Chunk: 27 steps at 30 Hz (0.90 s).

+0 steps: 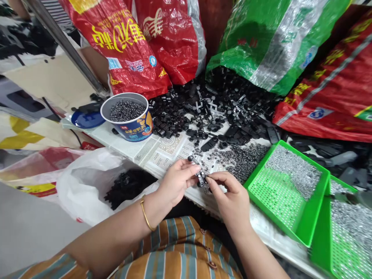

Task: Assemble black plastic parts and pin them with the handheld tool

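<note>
A small black plastic part [200, 177] with light round spots is held up above the table's front edge. My left hand [178, 180] pinches it from the left between thumb and fingers. From the right, my right hand [229, 192] has thumb and forefinger pressed together at the part's lower right side; whatever is between those fingertips is too small to make out. Just behind the hands, tiny dark pieces [244, 159] lie scattered on the patterned table cover [165, 149]. Larger black parts [209, 143] are heaped beyond them.
A paper tub [135, 130] of small dark pieces stands left, beside a blue lid [87, 119]. Green trays [280, 201] with shiny metal pieces are at right. Red [177, 46] and green [247, 42] sacks line the back. An open white bag [84, 186] hangs at lower left.
</note>
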Each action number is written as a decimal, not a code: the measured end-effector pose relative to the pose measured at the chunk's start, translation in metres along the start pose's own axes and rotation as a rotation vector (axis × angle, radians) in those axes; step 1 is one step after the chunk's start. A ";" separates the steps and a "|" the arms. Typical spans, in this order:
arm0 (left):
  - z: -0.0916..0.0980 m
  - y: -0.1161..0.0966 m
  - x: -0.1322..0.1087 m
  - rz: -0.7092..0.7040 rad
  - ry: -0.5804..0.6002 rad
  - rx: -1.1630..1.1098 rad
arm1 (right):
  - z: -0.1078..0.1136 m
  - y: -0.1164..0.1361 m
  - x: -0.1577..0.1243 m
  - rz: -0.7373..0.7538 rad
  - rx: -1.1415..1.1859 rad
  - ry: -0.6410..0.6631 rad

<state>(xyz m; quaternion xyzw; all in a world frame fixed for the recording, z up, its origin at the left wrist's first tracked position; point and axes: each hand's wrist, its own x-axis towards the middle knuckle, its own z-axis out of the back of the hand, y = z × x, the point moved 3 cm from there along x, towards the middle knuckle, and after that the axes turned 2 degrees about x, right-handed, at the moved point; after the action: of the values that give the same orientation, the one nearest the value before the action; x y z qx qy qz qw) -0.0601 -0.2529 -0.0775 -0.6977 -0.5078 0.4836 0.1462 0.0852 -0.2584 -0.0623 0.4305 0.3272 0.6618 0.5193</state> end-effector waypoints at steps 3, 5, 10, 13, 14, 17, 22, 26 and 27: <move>-0.004 0.006 0.001 0.048 0.042 -0.022 | -0.002 0.001 -0.003 0.019 -0.029 -0.044; -0.006 0.007 0.000 0.041 0.083 -0.024 | -0.003 0.000 -0.003 -0.008 -0.015 -0.039; -0.006 0.004 -0.002 -0.025 0.083 0.100 | -0.002 -0.005 0.004 -0.321 0.227 -0.012; -0.005 0.005 -0.002 -0.066 0.091 0.240 | -0.003 -0.003 0.011 -0.434 0.367 0.022; -0.005 0.006 -0.002 -0.081 0.100 0.275 | -0.004 -0.002 0.012 -0.468 0.402 0.040; -0.004 0.008 -0.001 -0.102 0.122 0.330 | -0.006 -0.002 0.015 -0.566 0.487 0.069; -0.004 0.008 -0.001 -0.109 0.111 0.388 | -0.009 -0.005 0.017 -0.639 0.526 0.074; -0.003 0.006 -0.001 -0.151 0.095 0.487 | -0.009 -0.007 0.019 -0.636 0.501 0.111; -0.003 0.005 -0.001 -0.159 0.092 0.508 | -0.009 -0.008 0.020 -0.627 0.489 0.124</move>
<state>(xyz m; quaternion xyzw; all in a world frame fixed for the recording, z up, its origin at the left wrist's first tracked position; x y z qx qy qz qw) -0.0550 -0.2556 -0.0793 -0.6176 -0.4163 0.5506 0.3771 0.0785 -0.2372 -0.0684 0.3797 0.6212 0.3986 0.5577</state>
